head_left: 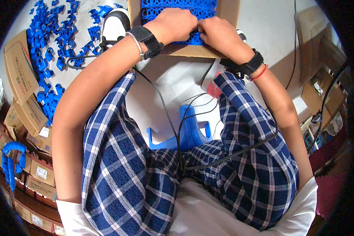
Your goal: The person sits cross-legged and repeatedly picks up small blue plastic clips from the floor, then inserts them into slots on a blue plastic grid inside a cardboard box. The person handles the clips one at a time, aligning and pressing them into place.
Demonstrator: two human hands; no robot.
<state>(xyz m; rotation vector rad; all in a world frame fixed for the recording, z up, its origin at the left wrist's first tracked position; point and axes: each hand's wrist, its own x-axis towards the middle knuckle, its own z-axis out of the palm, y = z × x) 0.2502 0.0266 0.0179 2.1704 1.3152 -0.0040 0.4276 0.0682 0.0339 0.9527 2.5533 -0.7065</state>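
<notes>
Blue-checked trousered knees [118,165] flank a blue plastic stool [188,131]; beyond, left hand [177,23] and right hand [216,33], fingers clamped together on a blue plastic link strip [192,38] in a cardboard box [192,51]; loose blue plastic clips [51,35] lie left.

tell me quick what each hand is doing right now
Left hand: fingers closed on the blue plastic strip at the cardboard box edge.
Right hand: fingers closed on the same strip.

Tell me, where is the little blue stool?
In the head view the blue plastic stool sits low in the middle, on the pale floor between the person's knees in checked trousers, below the cardboard box that both hands work at.
</notes>
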